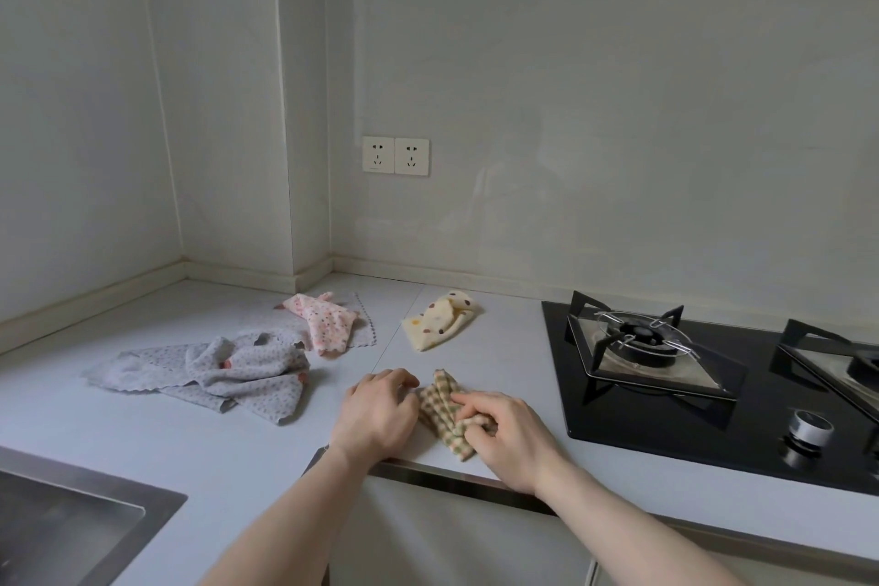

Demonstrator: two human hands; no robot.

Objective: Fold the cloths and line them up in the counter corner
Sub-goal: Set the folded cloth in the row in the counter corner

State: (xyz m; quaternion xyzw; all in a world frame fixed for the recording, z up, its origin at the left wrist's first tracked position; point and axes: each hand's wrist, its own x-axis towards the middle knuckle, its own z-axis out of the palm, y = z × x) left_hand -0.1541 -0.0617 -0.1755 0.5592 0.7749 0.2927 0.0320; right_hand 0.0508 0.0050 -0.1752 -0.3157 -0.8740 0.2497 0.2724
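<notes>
A crumpled checked cloth (440, 400) in tan and green lies near the counter's front edge. My right hand (504, 435) pinches its right side, fingers curled into the fabric. My left hand (378, 412) sits at the cloth's left edge with fingers curled down; whether it grips the fabric is hidden. Farther back lie a cream cloth with brown dots (440, 319), a pink flowered cloth (326, 321) on a thin grey cloth (364, 333), and a rumpled grey dotted cloth (247, 371) over another thin grey cloth (138, 369). All are unfolded.
A black gas hob (666, 438) with pan supports and a knob (808, 431) fills the counter's right side. A steel sink (57, 523) is at the front left. The counter corner (304, 286) has a wall pillar, with two sockets (395, 156) on the back wall.
</notes>
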